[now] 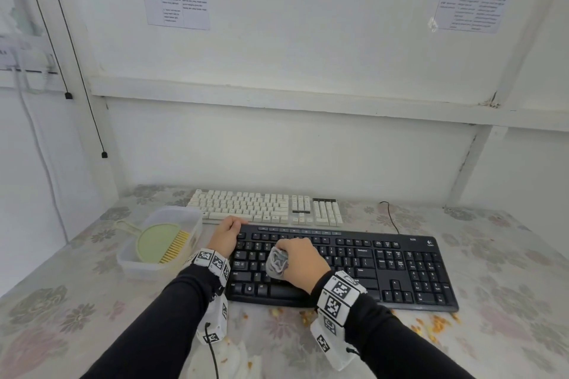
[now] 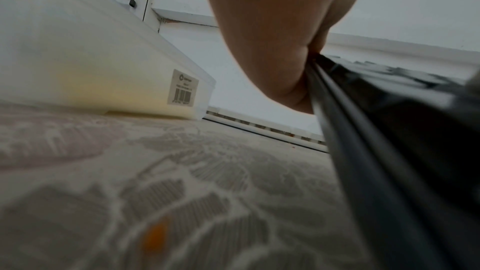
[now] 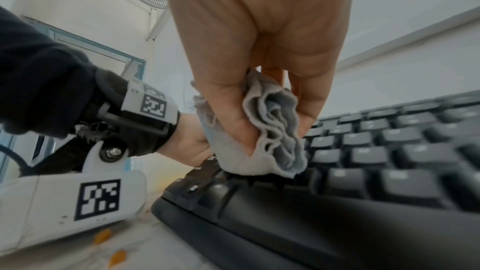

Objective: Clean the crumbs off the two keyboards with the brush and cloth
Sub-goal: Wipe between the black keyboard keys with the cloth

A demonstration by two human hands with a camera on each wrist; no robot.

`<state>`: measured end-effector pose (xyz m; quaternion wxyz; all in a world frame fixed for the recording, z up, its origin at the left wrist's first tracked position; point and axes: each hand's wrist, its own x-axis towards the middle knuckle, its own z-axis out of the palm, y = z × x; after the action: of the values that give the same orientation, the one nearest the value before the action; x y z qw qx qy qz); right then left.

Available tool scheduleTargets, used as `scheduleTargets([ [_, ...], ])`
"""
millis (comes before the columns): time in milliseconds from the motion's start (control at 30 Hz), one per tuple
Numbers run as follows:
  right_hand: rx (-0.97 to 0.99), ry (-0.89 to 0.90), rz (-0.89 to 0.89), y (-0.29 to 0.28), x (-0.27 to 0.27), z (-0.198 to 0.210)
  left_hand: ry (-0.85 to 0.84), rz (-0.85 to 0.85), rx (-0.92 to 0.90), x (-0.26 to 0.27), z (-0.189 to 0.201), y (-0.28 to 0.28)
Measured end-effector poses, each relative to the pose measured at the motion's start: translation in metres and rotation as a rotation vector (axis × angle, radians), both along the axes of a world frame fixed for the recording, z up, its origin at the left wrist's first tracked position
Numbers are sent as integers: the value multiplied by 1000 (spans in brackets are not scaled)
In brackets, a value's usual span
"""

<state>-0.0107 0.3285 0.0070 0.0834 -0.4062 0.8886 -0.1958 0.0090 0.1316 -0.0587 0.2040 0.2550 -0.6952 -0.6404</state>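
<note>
The table (image 1: 508, 271), under a flowered cover, carries everything. The black keyboard (image 1: 385, 264) lies near the person, its long side running left to right; the white keyboard (image 1: 261, 206) lies just behind it, parallel, close to the wall. A clear plastic tub (image 1: 147, 268) stands left of both and holds the green brush (image 1: 160, 241), bristles pointing right, handle to the far left. Only the head view shows the brush and the white keyboard's keys.

The left hand (image 1: 228, 235) grips the black keyboard's far left corner; the left wrist view shows the palm (image 2: 272, 38) against that edge. The right hand (image 3: 259, 48) clutches the bunched grey cloth (image 3: 275, 137), and the right wrist view shows it pressed onto the left keys. Orange crumbs (image 1: 434, 324) lie on the table along the near edge.
</note>
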Motion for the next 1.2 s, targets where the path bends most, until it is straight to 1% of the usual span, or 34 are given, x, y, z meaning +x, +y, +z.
scheduleTargets([
  [200, 16, -21, -108, 32, -24, -5, -3, 5, -15, 0, -1, -1],
  [567, 51, 18, -284, 104, -58, -2, -13, 12, -68, -3, -3, -3],
  [667, 68, 48, -331, 117, -62, -2, -10, 17, -50, -4, -3, -3],
  [767, 68, 53, -338, 121, -60, -2, -10, 15, -36, -4, -4, -5],
  [867, 0, 21, -327, 117, -55, -2, -14, 10, -35, -4, -4, -6],
  [1100, -57, 5, -153, 97, -46, -6, -26, 10, -59, -2, -2, -4],
  [1200, -60, 13, -182, 104, -50, -9, -27, 19, -80, 0, 1, -1],
])
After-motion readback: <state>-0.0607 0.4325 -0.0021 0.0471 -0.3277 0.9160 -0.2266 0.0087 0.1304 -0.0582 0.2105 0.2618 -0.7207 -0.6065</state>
